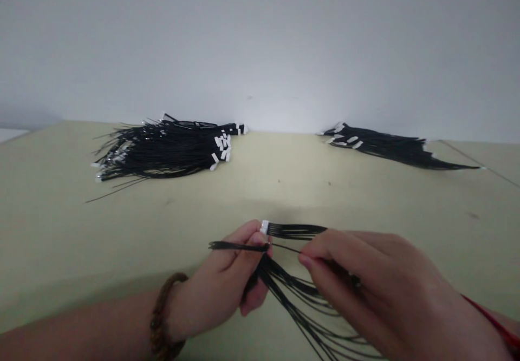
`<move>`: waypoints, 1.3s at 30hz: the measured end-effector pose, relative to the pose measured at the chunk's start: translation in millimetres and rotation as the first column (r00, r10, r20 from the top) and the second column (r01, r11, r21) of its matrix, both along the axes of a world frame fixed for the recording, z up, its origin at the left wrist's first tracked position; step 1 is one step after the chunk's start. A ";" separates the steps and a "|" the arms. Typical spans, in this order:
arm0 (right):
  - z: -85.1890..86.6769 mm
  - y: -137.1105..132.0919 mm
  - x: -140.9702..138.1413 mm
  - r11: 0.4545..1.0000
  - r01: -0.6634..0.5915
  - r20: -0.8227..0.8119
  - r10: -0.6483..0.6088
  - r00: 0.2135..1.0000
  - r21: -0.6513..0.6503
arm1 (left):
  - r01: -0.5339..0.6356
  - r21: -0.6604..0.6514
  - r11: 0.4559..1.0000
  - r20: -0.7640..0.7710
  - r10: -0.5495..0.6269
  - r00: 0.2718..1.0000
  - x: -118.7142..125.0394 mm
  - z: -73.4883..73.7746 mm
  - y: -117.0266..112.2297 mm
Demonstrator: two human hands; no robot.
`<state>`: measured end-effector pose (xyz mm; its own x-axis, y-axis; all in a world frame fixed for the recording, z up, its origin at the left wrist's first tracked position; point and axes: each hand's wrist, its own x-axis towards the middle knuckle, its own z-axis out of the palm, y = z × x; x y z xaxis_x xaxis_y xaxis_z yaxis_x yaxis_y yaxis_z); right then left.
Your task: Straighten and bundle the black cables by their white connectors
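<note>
Ok so the worktop (284, 188) has a big pile of black wires w/ white ends (170, 150) at the back left, prob a snag risk: ends stick out every which way, so pulling one could drag others along. Smaller pile (390, 147) back right looks neater, but its tail could get caught too imo.

Up front, well apart from both, a loose fan of black wires (280, 272) hangs from the left hand (219, 290), which is clamped on those wires near their ends. They all look alike, so a mix-up or tangle seems v. possible. Right hand (377, 280) has thumb + finger pinched together on one wire. It also blocks part of the view, so a crossed strand there could get missed.

White connector (265, 227) sits at the left fingertips, its own wires running right. If that grip slackens, it could tilt or slip imo.

Last, the single wire (286, 248): pinched a bit back from its tip, so it could bend under a push. Can't tell if the tip's touching anything.
</note>
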<state>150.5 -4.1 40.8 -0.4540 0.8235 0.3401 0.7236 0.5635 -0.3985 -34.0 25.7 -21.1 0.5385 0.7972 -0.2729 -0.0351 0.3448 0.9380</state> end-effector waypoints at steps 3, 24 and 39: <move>-4.6 -2.0 -1.7 0.994 -0.046 0.089 0.038 0.995 0.096 | 0.009 -0.010 1.000 0.064 -0.009 0.998 -0.2 1.5 -1.4; -5.1 -2.5 -2.1 0.985 -0.054 0.149 0.029 0.988 0.165 | 0.032 0.175 0.984 -0.041 -0.025 0.999 -2.6 4.8 -2.7; -5.3 2.2 -1.0 0.971 -0.164 0.216 0.125 0.968 0.176 | 0.036 0.171 0.985 -0.034 -0.030 0.999 -1.6 -0.6 -1.6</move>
<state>149.6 -1.9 35.5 -0.6387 0.6726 0.3738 0.6831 0.7192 -0.1271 -35.6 24.0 -21.7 0.5586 0.8156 -0.1510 0.0036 0.1796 0.9837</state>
